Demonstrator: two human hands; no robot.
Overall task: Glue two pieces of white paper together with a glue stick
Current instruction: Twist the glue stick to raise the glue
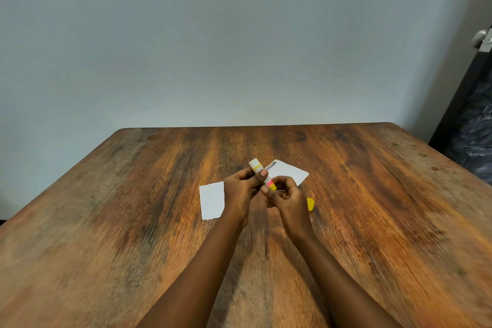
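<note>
Hands (241, 189) (287, 198) gripping glue stick (262, 173), label unreadable

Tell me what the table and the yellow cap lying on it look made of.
Table: wood or wood-look laminate, matte, with streaked brown grain and worn patches.
Yellow cap: probably plastic, with smooth uniform colour; it is too small to be sure.

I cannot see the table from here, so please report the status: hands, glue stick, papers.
Both hands, left and right, hold glue stick, uncapped. Yellow cap on table. Two papers flat, apart. Nothing blocking.
</note>
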